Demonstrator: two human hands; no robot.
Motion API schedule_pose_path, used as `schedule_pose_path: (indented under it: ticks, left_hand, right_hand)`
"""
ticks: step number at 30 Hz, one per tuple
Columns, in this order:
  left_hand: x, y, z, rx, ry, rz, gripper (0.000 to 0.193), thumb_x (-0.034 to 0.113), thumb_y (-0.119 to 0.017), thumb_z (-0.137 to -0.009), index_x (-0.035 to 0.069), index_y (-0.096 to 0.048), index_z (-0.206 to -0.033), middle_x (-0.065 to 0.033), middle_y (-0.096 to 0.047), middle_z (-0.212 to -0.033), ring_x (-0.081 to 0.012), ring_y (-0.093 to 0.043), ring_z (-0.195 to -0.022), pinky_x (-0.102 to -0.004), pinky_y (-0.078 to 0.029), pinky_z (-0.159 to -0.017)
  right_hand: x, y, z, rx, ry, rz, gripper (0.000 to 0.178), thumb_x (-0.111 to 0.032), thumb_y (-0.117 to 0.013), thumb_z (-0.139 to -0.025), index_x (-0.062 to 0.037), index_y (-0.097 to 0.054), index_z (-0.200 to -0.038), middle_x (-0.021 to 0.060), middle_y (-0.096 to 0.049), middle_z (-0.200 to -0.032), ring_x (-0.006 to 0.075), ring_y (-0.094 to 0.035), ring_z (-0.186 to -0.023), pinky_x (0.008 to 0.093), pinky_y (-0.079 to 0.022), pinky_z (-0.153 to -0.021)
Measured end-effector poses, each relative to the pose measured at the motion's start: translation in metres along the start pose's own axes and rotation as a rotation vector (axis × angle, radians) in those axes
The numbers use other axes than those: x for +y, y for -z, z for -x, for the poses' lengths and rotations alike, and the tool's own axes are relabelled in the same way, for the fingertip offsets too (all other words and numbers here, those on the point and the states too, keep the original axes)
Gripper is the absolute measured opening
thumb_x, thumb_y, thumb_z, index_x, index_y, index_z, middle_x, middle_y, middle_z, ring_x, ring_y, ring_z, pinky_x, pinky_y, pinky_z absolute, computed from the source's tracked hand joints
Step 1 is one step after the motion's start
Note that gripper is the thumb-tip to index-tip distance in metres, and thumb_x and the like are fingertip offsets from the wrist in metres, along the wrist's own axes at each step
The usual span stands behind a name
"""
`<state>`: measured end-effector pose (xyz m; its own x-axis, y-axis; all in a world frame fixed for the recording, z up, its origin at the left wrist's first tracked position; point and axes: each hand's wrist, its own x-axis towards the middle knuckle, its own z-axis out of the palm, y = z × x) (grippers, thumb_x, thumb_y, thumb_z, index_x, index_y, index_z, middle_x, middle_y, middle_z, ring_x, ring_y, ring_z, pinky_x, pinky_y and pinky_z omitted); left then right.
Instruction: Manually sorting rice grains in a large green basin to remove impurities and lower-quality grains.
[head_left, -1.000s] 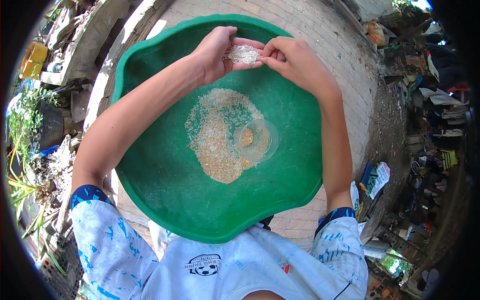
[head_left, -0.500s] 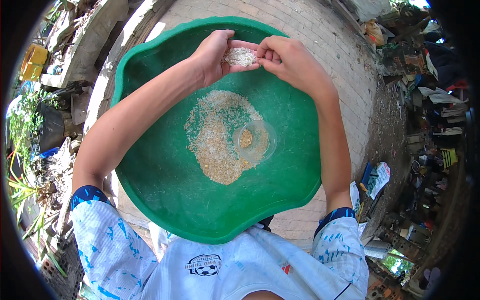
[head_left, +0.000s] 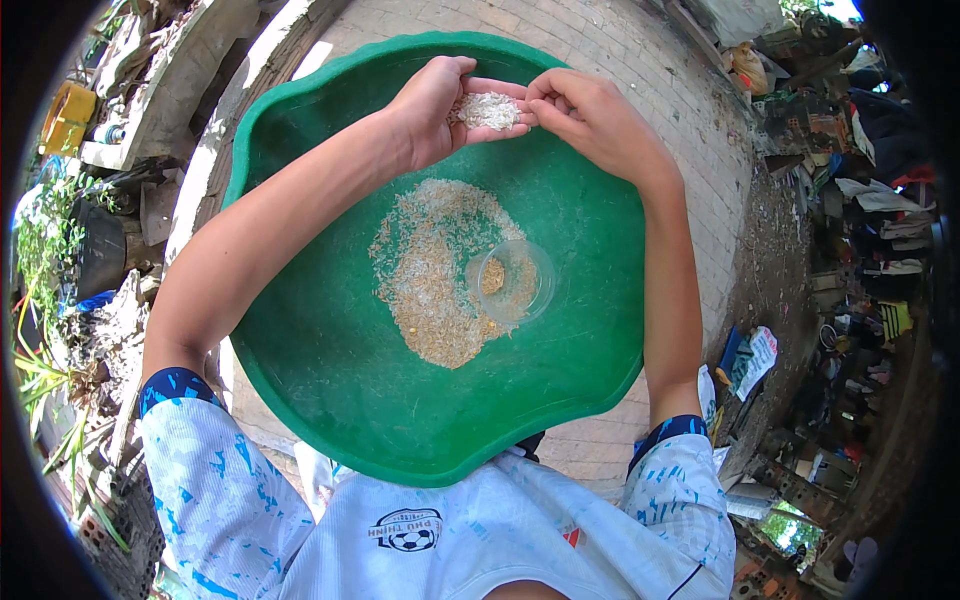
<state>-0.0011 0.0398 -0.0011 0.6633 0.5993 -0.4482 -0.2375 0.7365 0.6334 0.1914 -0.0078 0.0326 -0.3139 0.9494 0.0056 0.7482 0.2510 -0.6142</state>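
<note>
My left hand (head_left: 432,112), palm up and cupped, carries a small heap of white rice grains (head_left: 490,111) above the far part of a wide green tray (head_left: 350,390). Right beside its fingertips, my right hand (head_left: 588,112) has thumb and fingers pinched together; anything between them is too small to make out. Below, on the tray floor, lies a spread pile of mixed white and tan grain (head_left: 440,290), some of it looking like unhusked rice. A clear round plastic cup (head_left: 540,290) stands at the pile's right edge with some tan grain in it.
The tray's near rim reaches my shirt (head_left: 420,540). Around it runs a brick-paved floor (head_left: 690,170). Plants (head_left: 60,250) and a yellow container (head_left: 68,118) are on the left. Assorted clutter lies to the right, including a blue and white packet (head_left: 752,360).
Both hands have shifted slightly to the right, with the rice still in the left palm. My right hand stays pinched at the left fingertips. Cup and pile look the same.
</note>
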Motion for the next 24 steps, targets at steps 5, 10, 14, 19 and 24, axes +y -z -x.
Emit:
schedule_pose_path:
  ticks: [5, 10, 14, 19, 24]
  left_hand:
    - [-0.002, -0.001, 0.001, 0.019, 0.017, -0.018, 0.06, 0.027, -0.014, -0.104, -0.018, -0.048, -0.125, -0.0301, -0.057, -0.122, -0.0332, -0.064, -0.109, -0.0374, -0.057, -0.097]
    - [-0.003, 0.003, -0.002, -0.041, 0.064, 0.06, 0.063, 0.032, -0.014, -0.105, -0.017, -0.047, -0.127, -0.0286, -0.06, -0.117, -0.0344, -0.064, -0.108, -0.0389, -0.056, -0.097]
    - [-0.005, -0.001, -0.002, 0.006, 0.073, 0.073, 0.065, 0.036, -0.015, -0.105, -0.017, -0.047, -0.127, -0.0273, -0.061, -0.115, -0.0344, -0.065, -0.105, -0.0389, -0.057, -0.095]
    - [-0.007, 0.003, -0.003, -0.051, 0.099, 0.072, 0.067, 0.043, -0.02, -0.105, -0.014, -0.052, -0.118, -0.0193, -0.064, -0.104, -0.0261, -0.069, -0.092, -0.0362, -0.06, -0.088]
    - [-0.008, 0.005, -0.006, -0.068, 0.098, 0.063, 0.067, 0.045, -0.022, -0.104, -0.013, -0.053, -0.115, -0.017, -0.064, -0.102, -0.023, -0.068, -0.091, -0.0352, -0.06, -0.086]
  right_hand:
    - [-0.01, 0.016, 0.008, -0.159, -0.029, -0.188, 0.011, -0.011, -0.068, -0.089, 0.0002, -0.067, -0.09, 0.0018, -0.064, -0.078, 0.0055, -0.057, -0.068, 0.022, -0.045, -0.059]
    - [-0.033, 0.009, 0.012, -0.645, -0.102, -0.162, 0.011, -0.012, -0.074, -0.081, -0.0017, -0.07, -0.085, 0.003, -0.063, -0.068, 0.01, -0.057, -0.06, 0.0257, -0.044, -0.056]
    - [-0.022, -0.005, 0.004, -0.157, 0.081, -0.044, 0.011, -0.012, -0.072, -0.081, -0.0021, -0.071, -0.086, 0.0084, -0.065, -0.076, 0.0196, -0.064, -0.071, 0.0321, -0.049, -0.065]
    - [-0.02, -0.02, 0.0, 0.06, 0.26, 0.012, 0.01, -0.008, -0.067, -0.084, -0.0026, -0.07, -0.091, 0.0111, -0.064, -0.088, 0.0266, -0.064, -0.078, 0.0357, -0.052, -0.072]
    - [-0.016, -0.024, -0.001, 0.084, 0.296, 0.107, 0.008, -0.008, -0.066, -0.084, -0.0013, -0.066, -0.088, 0.0113, -0.062, -0.087, 0.0261, -0.063, -0.077, 0.0352, -0.052, -0.072]
